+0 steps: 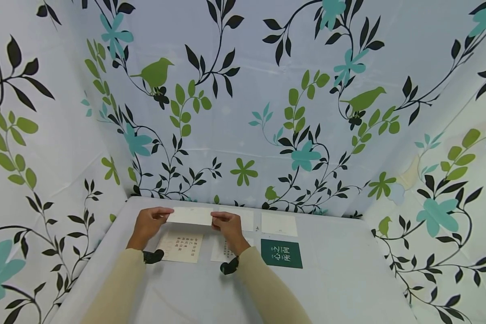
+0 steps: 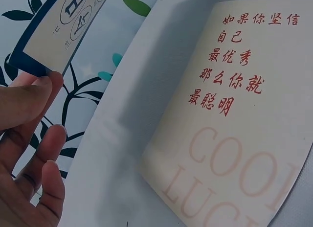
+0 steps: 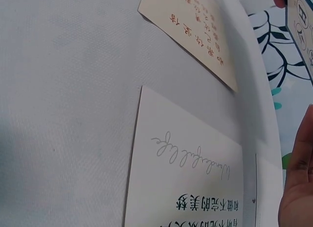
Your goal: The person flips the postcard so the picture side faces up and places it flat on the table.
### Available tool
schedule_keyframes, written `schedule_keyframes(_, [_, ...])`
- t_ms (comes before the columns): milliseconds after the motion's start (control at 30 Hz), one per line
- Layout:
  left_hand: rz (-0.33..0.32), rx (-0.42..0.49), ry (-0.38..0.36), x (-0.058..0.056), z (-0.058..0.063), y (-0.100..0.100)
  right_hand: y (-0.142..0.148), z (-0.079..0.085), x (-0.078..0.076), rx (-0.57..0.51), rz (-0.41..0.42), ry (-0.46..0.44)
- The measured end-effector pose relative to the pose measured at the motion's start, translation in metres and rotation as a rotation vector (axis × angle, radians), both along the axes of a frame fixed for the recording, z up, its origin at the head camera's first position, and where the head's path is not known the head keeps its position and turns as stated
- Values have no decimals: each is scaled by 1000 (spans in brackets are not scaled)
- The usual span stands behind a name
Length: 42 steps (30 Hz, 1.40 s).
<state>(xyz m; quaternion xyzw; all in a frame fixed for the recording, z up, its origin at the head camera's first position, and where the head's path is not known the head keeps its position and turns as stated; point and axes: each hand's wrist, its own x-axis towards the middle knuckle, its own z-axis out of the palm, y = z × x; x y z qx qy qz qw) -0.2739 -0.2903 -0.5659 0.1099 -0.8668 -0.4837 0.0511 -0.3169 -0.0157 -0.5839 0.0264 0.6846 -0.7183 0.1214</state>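
Note:
My left hand (image 1: 147, 225) and right hand (image 1: 230, 227) hold a card (image 1: 191, 216) up between them, one at each short end. Its pale side faces the head view; in the left wrist view its other side shows a dark blue border and circled characters. The left thumb and index finger pinch one corner. Below the left hand lies a cream card (image 2: 234, 90) with red characters and faint large lettering. A white card (image 3: 186, 158) reading "Wonderful life" lies beneath the right hand, partly covered by it in the head view.
Right of the right hand lies a dark green card (image 1: 281, 254) with white characters. Behind it, two pale cards (image 1: 279, 223) (image 1: 248, 219) lie side by side. The white-covered table (image 1: 340, 279) meets a leaf-and-bird patterned cloth (image 1: 243, 112) at the back and sides.

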Motion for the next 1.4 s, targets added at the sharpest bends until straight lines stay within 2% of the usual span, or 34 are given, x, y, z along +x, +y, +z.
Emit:
schedule_keyframes(200, [-1, -11, 42, 3, 7, 4, 2, 1, 1, -11, 11, 12])
schedule_keyframes(367, [-1, -16, 73, 1, 8, 4, 2, 0, 0, -11, 2, 11])
schedule_keyframes(667, [44, 10, -21, -3, 8, 8, -1, 1, 2, 53, -68, -5])
schedule_keyframes(800, [54, 23, -37, -3, 8, 10, -1, 0, 2, 62, -73, -13])
schedule_keyframes(1133, [65, 56, 31, 1, 6, 10, -3, -1, 4, 45, -96, 2])
schedule_keyframes(1400, [87, 79, 7, 3, 5, 12, -6, -5, 4, 28, -125, 19])
